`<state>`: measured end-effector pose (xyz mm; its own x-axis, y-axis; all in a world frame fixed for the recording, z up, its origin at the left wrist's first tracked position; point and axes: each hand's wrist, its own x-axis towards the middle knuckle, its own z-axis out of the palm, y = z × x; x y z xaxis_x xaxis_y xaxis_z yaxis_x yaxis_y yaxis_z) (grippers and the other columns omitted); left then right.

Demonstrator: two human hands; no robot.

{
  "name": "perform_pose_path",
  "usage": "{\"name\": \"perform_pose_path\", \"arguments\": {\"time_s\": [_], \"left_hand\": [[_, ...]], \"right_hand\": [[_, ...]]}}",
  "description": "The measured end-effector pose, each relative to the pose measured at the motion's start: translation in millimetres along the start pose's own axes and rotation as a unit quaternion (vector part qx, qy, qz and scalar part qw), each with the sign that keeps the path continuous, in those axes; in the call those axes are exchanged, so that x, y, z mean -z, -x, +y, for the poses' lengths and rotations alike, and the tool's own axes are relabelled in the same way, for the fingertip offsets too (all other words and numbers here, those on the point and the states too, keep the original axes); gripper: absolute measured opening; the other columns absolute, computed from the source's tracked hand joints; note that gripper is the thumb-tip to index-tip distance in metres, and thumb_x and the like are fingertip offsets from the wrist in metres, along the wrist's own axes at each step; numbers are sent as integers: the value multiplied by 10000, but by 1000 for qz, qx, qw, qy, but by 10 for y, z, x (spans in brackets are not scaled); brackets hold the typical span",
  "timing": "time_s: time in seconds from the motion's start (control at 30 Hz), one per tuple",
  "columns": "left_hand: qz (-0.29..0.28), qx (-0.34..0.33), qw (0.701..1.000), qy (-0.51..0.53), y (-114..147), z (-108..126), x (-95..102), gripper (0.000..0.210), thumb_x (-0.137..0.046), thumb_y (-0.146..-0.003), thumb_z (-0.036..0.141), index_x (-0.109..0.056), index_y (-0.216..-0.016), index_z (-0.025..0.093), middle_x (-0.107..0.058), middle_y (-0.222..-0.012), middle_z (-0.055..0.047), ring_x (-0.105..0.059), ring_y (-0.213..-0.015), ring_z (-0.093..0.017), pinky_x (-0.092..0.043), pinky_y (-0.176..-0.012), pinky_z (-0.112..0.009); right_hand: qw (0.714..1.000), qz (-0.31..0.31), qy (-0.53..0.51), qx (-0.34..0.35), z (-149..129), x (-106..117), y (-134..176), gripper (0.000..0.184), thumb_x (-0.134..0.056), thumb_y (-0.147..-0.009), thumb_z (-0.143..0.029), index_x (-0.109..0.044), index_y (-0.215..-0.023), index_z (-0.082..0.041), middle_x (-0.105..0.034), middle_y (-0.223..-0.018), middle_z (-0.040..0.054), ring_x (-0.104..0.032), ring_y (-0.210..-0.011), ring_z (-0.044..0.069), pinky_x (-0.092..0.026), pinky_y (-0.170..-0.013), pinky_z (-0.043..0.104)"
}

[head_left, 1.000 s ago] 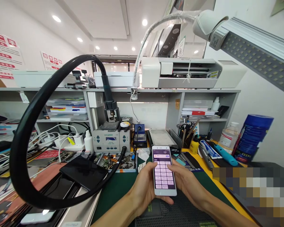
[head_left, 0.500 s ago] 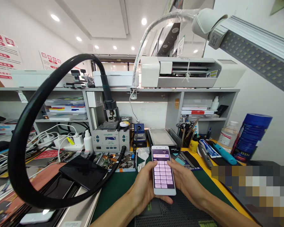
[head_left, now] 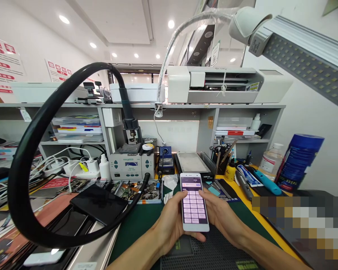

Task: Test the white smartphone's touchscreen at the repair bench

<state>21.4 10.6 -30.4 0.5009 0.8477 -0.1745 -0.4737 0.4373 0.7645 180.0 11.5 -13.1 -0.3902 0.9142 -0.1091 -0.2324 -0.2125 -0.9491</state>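
A white smartphone (head_left: 195, 228) is held upright between both hands over the workbench, its lit screen facing me with a grid of pale tiles. My left hand (head_left: 171, 217) is closed around the phone's left edge, the thumb at the upper left of the screen and fingertips showing below the phone. From the other side my right hand (head_left: 221, 212) grips the right edge, its thumb at the upper right of the screen. The right fingers behind the phone are hidden. Under the hands lie a dark perforated mat (head_left: 214, 251) and a green work mat (head_left: 138, 232).
A black hose (head_left: 19, 165) loops across the left from a hot-air station (head_left: 126, 170). Nearby are a tray of small parts (head_left: 129, 187) and a dark tablet-like panel (head_left: 98, 204). Tools, a clear bottle (head_left: 271, 159) and a blue roll (head_left: 301, 161) stand right. A lamp (head_left: 304, 56) hangs above.
The view has shifted very slightly. Both hands keep the same hold on the smartphone, and the thumbs look unchanged.
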Motion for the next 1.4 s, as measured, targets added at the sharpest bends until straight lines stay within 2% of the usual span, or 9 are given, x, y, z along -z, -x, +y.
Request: {"name": "perform_pose_path", "arguments": {"time_s": [0.2,0.4,0.47,0.57,0.7,0.83,1.03,1.17,1.4], "left_hand": [[4,-3,1000,5,1,-2,-14,446,-485,-930,469,-616,-1175,120,-623,-871,-97,-663,-760,-245,-609,-531,-379],[-23,-16,999,16,29,10,-12,418,-481,-844,286,-609,-1196,101,-641,-914,-116,-662,-796,-264,-609,-569,-403],[-31,-18,999,16,35,17,-7,449,-486,-797,239,-610,-1205,100,-644,-917,-117,-660,-796,-266,-609,-579,-411],[-39,-20,999,17,34,29,5,477,-492,-744,197,-617,-1194,98,-646,-904,-115,-654,-787,-262,-608,-587,-424],[-45,-22,998,29,21,31,28,473,-468,-748,237,-615,-1170,84,-646,-944,-131,-651,-814,-275,-604,-593,-441],[-51,-22,998,36,17,33,37,466,-448,-745,259,-619,-1134,67,-646,-926,-146,-653,-820,-289,-597,-590,-442],[-66,-31,997,35,34,55,31,446,-476,-683,158,-635,-1094,96,-655,-892,-118,-660,-804,-266,-600,-615,-436],[-77,-32,996,37,34,64,39,453,-480,-686,162,-642,-1103,92,-661,-899,-123,-658,-794,-265,-600,-620,-448],[-80,-29,996,41,20,52,40,460,-453,-712,207,-644,-1106,65,-662,-911,-140,-654,-792,-261,-600,-633,-451]], "right_hand": [[1000,-3,3,1,-7,-6,7,429,-511,-954,-496,-588,-1306,-263,-726,-1161,48,-617,-1154,288,-462,-966,417],[1000,0,14,9,-13,-1,-3,452,-505,-945,-502,-585,-1308,-244,-723,-1159,57,-603,-1156,290,-440,-966,418],[1000,0,21,12,-10,13,-5,437,-493,-944,-465,-577,-1314,-247,-718,-1163,57,-603,-1146,295,-445,-942,424],[999,-1,33,20,-8,45,-3,443,-507,-870,-294,-574,-1306,-255,-713,-1154,43,-614,-1100,284,-457,-883,407],[998,-25,58,18,-42,86,-7,580,-530,-666,-98,-608,-1223,-242,-723,-1032,17,-625,-940,233,-458,-787,350],[995,-68,76,2,-136,104,1,646,-529,-593,-42,-616,-1199,-246,-719,-1019,7,-620,-895,209,-445,-731,304],[990,-110,88,-7,-235,117,38,648,-579,-606,-37,-602,-1217,-249,-723,-1041,23,-621,-919,210,-442,-716,288],[990,-105,97,-4,-221,126,27,628,-595,-642,-38,-584,-1232,-251,-723,-1042,18,-629,-936,209,-443,-728,294],[987,-123,105,8,-237,105,27,728,-582,-581,-2,-562,-1269,-241,-721,-1085,19,-622,-968,210,-450,-763,296]]}}
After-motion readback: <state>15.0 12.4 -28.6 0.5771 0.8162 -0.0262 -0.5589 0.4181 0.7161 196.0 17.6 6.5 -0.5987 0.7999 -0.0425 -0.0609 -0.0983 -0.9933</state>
